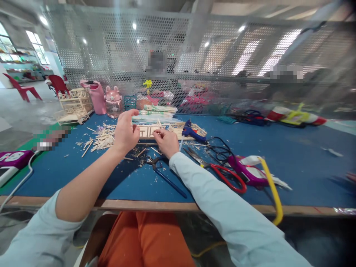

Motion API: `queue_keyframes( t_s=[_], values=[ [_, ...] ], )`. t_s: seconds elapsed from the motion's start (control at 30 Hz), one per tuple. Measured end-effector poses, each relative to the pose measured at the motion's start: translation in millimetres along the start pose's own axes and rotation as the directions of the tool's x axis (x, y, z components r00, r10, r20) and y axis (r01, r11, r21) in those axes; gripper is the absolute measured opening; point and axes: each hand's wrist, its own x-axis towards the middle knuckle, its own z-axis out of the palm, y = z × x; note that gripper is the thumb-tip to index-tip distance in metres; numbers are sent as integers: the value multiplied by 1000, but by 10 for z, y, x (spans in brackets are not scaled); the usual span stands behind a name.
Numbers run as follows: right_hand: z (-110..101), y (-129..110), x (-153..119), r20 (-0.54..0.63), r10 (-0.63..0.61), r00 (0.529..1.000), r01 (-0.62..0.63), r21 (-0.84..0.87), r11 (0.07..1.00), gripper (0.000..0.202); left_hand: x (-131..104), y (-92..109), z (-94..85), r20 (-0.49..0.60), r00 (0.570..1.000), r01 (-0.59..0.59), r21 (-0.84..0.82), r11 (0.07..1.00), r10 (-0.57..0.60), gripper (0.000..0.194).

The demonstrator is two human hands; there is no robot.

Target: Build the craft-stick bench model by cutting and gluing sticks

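"Frame [146,132] of pale sticks: where does it lie?"

"On the worktop [280,148]. The left hand [126,133] is at its left end, thumb and fingers spread."

"And the grip of the right hand [167,143]?"

"Fingertips drawn close at the frame; one cannot tell whether they pinch anything."

"And nearby?"

"Loose sticks [105,140] left of the frame, a glue gun [191,132] at its right end, pliers [169,180] in front."

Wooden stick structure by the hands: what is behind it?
Wrapped bundles lie just behind the wooden stick structure, with the perforated screen farther back. Whatever lies behind the left hand, at the structure's left end, is covered and cannot be seen.
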Motion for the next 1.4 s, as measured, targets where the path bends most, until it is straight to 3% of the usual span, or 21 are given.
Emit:
queue_keyframes(
  t_s=[0.07, 0.1, 0.2, 0.3, 0.37, 0.43, 0.6, 0.73, 0.83, 0.87, 0.93, 1.07, 1.13, 1.33, 1.4],
  values=[
    [4, -10, -13, -7, 11, 1000, -11, -19, 1000, 30, 160, 11, 6, 217, 976, -28, 24, 999, 22, 53],
    [5, -17, -18, -13, 12, 1000, -13, -29, 999, 30, 248, 27, 15, 337, 941, -36, 44, 998, 19, 57],
    [10, -40, -29, -27, 19, 999, -21, -67, 998, 29, 495, 97, 80, 632, 775, -61, 59, 996, 10, 60],
    [11, -49, -29, -11, 20, 1000, -21, -97, 995, 29, 642, 148, 191, 780, 624, -17, 76, 997, -49, 65],
    [12, -45, -26, -1, 11, 1000, -11, -119, 993, 29, 671, 151, 274, 815, 576, -4, 81, 997, -64, 64],
    [14, -38, -22, -4, 10, 1000, -10, -145, 989, 29, 662, 136, 340, 816, 575, -11, 80, 997, -59, 60],
    [48, -34, -39, -15, 4, 1000, -6, -153, 988, 27, 622, 127, 368, 762, 639, 43, 92, 995, -99, 58],
    [32, -50, -60, -11, -9, 1000, 7, -101, 995, 26, 618, 149, 331, 757, 642, 90, 83, 992, -122, 56],
    [-130, 0, -18, -130, -10, 992, 15, 37, 999, 25, 608, 147, 321, 755, 643, 94, 87, 992, -128, 56],
    [-217, 38, 12, -216, 6, 976, 15, 96, 995, 25, 604, 144, 320, 757, 640, 101, 90, 991, -134, 57],
    [-411, 141, 85, -437, 90, 895, -11, 181, 983, 23, 596, 136, 317, 760, 633, 122, 89, 988, -147, 57],
    [-677, 320, 189, -631, 219, 745, -77, 244, 967, 19, 584, 115, 312, 751, 648, 138, 50, 989, -128, 53],
    [-689, 338, 191, -672, 198, 713, -60, 222, 973, 21, 580, 98, 315, 750, 651, 138, 32, 990, -115, 50],
    [-557, 281, 146, -596, 74, 800, -32, 80, 996, 26, 564, 55, 334, 726, 676, 180, -3, 984, -121, 48],
    [-565, 302, 142, -516, 79, 853, -61, 53, 997, 24, 561, 56, 333, 719, 684, 186, -13, 982, -120, 49]
  ],
)
